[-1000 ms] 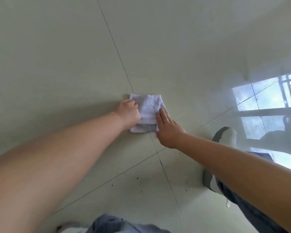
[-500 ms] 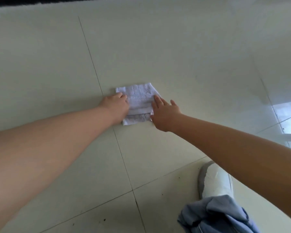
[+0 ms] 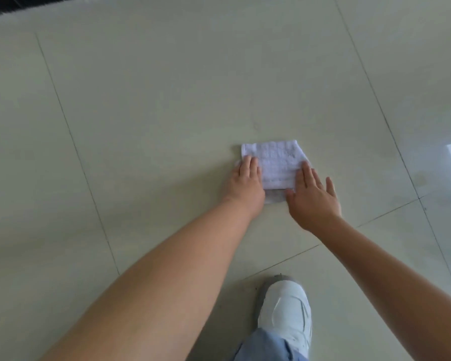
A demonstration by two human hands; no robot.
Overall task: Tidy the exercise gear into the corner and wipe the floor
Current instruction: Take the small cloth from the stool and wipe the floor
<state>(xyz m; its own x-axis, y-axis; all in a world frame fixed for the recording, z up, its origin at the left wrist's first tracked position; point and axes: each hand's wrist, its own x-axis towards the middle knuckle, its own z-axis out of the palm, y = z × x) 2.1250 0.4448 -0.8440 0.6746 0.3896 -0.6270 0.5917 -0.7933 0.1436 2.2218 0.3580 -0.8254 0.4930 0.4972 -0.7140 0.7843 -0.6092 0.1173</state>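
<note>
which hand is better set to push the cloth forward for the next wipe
Left, probably. The left hand lies with fingers well onto the folded cloth; the right hand touches only its right edge, partly on the floor.

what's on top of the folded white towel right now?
Both hands press flat on the folded white terry towel: left hand on its left edge, right hand on its right. The pale glossy tile floor beneath the towel is hidden.
</note>
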